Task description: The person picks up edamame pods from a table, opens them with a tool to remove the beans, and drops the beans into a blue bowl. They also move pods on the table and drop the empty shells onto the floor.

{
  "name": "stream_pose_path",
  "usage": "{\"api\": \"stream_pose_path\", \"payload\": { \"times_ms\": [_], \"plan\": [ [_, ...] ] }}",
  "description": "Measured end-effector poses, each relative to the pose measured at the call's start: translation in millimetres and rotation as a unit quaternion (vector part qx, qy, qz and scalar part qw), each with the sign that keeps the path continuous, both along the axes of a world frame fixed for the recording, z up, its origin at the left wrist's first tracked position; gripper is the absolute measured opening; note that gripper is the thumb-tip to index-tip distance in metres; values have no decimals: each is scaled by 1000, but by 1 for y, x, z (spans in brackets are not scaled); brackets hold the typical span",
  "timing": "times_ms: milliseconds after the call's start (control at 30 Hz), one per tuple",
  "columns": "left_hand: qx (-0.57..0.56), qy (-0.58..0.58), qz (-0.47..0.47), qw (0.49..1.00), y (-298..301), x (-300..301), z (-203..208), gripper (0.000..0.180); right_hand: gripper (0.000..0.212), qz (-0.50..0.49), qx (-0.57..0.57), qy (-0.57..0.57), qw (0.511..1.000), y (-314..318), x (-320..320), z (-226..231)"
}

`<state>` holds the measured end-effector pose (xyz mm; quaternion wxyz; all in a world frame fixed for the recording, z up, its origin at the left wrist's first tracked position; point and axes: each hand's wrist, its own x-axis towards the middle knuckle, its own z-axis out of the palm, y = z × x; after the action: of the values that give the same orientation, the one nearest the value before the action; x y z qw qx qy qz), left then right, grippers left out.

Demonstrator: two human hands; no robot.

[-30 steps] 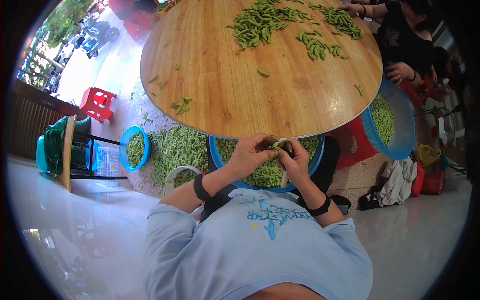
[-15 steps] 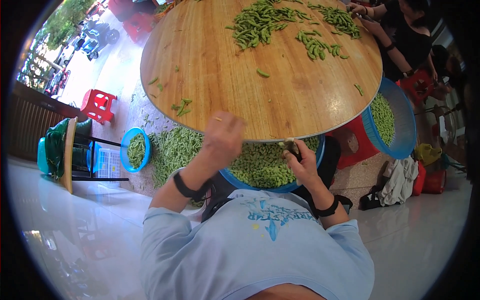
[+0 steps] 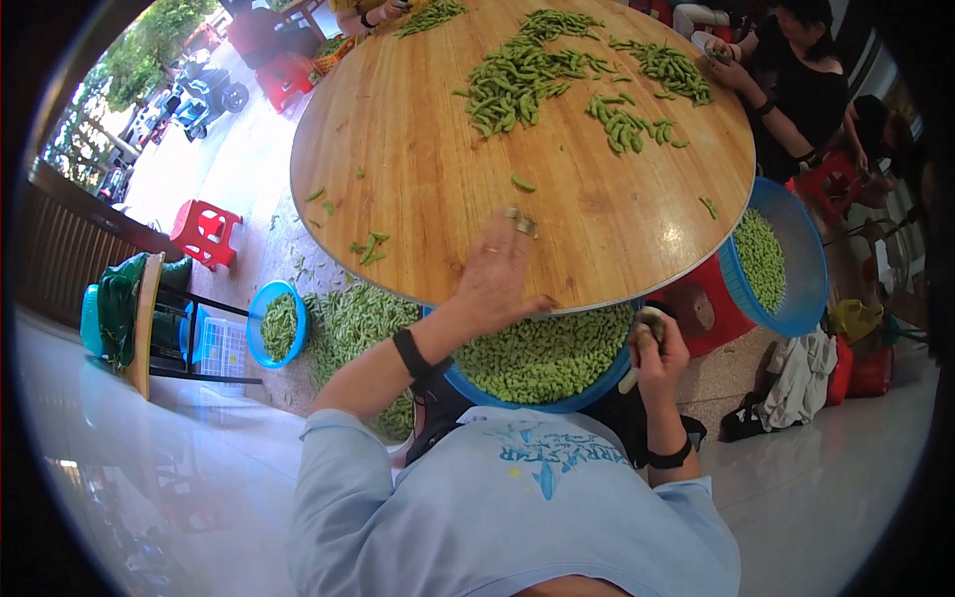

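Note:
My left hand is stretched out over the near edge of the round wooden table, fingers extended and thumb out to the side. Metallic-looking covers sit on two of its fingertips. A lone green bean pod lies just beyond them. My right hand is closed to the right of the basin, below the table edge. A pale, narrow end pokes out beneath its fingers, and something dark sits at its fingertips; the held thing's kind is unclear. Between the hands, a blue basin holds many shelled green beans.
Piles of bean pods lie on the table's far side. Another blue basin of beans stands at right, near a red stool. Pods cover the floor at left, beside a small blue basin. Co-workers sit around the table's far side.
My left hand has moved right and forward onto the table edge, its fingers straightening. My right hand has moved right and down, away from the table edge. The whole view has shifted slightly.

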<state>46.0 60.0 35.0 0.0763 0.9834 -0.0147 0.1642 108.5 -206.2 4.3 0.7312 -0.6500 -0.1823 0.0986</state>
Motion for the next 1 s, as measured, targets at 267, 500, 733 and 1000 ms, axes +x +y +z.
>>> {"api": "stream_pose_path", "payload": {
  "times_ms": [267, 500, 733, 1000],
  "plan": [
    [-29, 57, -135, 989, -27, 36, -16, 102, 16, -29, 19, -42, 999, -4, 2, 9],
    [44, 97, 287, 952, 159, -71, -8, 77, 16, -25, 23, -9, 999, -16, 6, 3],
    [-41, -63, 111, 991, 153, 12, 25, 23, 28, 117, 35, 71, 990, 23, -9, 6],
    [-53, -21, -15, 998, 98, 107, -18, 22, 35, 207, 71, 142, 965, 52, -23, -4]
  ]
}}
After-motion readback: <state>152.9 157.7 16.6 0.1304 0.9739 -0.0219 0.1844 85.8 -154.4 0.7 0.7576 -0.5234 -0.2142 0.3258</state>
